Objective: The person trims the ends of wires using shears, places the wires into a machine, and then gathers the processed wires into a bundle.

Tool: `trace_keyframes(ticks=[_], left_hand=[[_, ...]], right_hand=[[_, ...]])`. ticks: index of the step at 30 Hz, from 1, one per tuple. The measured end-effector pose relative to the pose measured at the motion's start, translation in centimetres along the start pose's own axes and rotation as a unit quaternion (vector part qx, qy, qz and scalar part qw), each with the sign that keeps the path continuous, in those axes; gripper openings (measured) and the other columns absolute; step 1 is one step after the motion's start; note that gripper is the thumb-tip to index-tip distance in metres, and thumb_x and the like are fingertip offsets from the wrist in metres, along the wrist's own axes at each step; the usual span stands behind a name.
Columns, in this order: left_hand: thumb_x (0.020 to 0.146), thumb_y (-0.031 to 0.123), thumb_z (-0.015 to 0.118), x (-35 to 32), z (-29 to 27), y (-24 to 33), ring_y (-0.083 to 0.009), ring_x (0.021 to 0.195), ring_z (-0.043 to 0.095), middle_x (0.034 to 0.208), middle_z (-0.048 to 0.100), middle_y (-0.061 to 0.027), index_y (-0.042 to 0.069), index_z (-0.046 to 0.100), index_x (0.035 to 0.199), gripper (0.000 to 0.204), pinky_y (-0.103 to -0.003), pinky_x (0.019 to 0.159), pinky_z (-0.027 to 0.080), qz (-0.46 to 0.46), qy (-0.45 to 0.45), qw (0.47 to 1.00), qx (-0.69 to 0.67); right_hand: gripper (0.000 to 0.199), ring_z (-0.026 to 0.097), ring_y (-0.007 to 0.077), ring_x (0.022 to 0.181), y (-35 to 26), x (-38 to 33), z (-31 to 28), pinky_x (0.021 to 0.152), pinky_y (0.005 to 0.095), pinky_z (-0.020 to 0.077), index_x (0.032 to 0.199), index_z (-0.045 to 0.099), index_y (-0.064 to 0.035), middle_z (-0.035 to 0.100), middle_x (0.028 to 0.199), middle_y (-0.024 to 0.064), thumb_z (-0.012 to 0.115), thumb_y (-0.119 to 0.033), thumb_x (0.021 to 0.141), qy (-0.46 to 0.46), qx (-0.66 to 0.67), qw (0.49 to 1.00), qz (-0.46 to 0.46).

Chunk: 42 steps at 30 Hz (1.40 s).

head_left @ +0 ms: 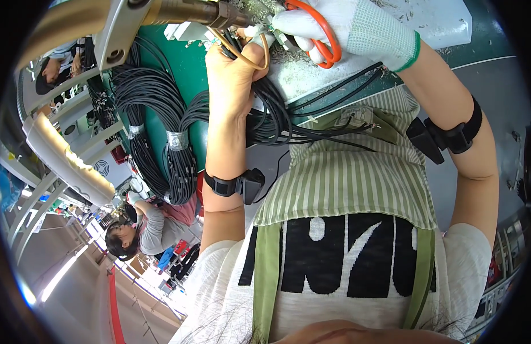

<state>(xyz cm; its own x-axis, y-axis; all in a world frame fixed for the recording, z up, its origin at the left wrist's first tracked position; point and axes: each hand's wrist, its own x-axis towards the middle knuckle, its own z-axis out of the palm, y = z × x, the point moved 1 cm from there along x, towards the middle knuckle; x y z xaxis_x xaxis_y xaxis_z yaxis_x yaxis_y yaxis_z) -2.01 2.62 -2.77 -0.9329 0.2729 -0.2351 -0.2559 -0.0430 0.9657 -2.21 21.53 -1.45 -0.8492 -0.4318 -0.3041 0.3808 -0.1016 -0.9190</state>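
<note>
At the top of the head view, my left hand (pixel 234 71) is closed around the ends of several black cables (pixel 271 106); white covers show on some of its fingertips. A tan curved loop (pixel 264 54) crosses in front of this hand. My right hand (pixel 365 34), in a white glove with a green cuff, is closed on scissors with red loop handles (pixel 332 43). The scissors' blades are near my left fingertips, and the cutting spot is partly hidden by my fingers. Loose cable lengths run below both hands towards my striped apron (pixel 345 189).
Thick bundles of black cable (pixel 176 140), bound with silver tape, hang over the left edge of the green table (pixel 191 74). Small clippings litter a white sheet (pixel 437 28). A metal lamp arm (pixel 179 12) crosses above the left hand. Other people work at the left.
</note>
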Motion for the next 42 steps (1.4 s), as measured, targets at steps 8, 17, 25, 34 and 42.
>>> trace_keyframes(ticks=[8,17,25,34,42], left_hand=[[0.091,0.013,0.057,-3.6,-0.6,-0.4,-0.0069,0.05,0.04,0.063,0.048,-0.0009,0.001,0.053,0.084,0.014,-0.022,0.045,0.03,-0.021,0.081,0.991,-0.106],[0.091,0.01,0.059,-8.5,1.7,1.7,-0.0096,0.061,0.051,0.078,0.059,-0.0048,-0.001,0.053,0.107,0.021,-0.021,0.055,0.041,-0.12,-0.166,0.978,-0.035],[0.08,0.002,0.067,-8.3,1.9,0.8,-0.0128,0.069,0.057,0.086,0.062,-0.0075,-0.002,0.056,0.105,0.027,-0.022,0.059,0.046,0.188,-0.064,0.962,0.189],[0.084,0.01,0.064,-7.4,2.7,2.1,-0.0127,0.07,0.057,0.09,0.061,-0.0112,0.002,0.054,0.106,0.026,-0.019,0.053,0.043,0.403,-0.214,0.813,0.362],[0.093,0.013,0.053,-8.5,2.1,1.8,-0.0087,0.072,0.055,0.091,0.06,-0.0085,0.001,0.039,0.118,0.031,-0.02,0.056,0.044,-0.008,-0.09,0.994,-0.058]], right_hand=[[0.019,0.056,0.0157,0.052,-0.7,-6.7,-1.9,0.05,0.0318,0.0431,0.098,0.059,-0.0029,0.056,0.062,0.007,0.056,-0.021,0.091,0.048,-0.215,0.971,-0.09],[0.022,0.058,0.0129,0.056,0.6,-7.1,3.0,0.053,0.0298,0.0467,0.087,0.059,-0.0038,0.056,0.061,0.0031,0.065,-0.025,0.084,0.107,-0.39,0.884,-0.233],[0.016,0.053,0.0104,0.047,0.9,-7.4,2.9,0.045,0.0247,0.0436,0.083,0.058,-0.002,0.056,0.059,0.0034,0.059,-0.017,0.086,0.005,-0.136,0.99,-0.031],[0.014,0.052,0.0107,0.043,2.9,-8.1,1.4,0.042,0.0237,0.0412,0.078,0.057,-0.0025,0.054,0.054,0.0036,0.053,-0.011,0.088,-0.17,0.121,0.973,-0.095],[0.015,0.053,0.0109,0.043,2.5,-8.1,3.4,0.04,0.0246,0.0396,0.08,0.06,-0.0031,0.055,0.055,0.0032,0.051,-0.011,0.088,0.057,-0.228,0.94,-0.246]])
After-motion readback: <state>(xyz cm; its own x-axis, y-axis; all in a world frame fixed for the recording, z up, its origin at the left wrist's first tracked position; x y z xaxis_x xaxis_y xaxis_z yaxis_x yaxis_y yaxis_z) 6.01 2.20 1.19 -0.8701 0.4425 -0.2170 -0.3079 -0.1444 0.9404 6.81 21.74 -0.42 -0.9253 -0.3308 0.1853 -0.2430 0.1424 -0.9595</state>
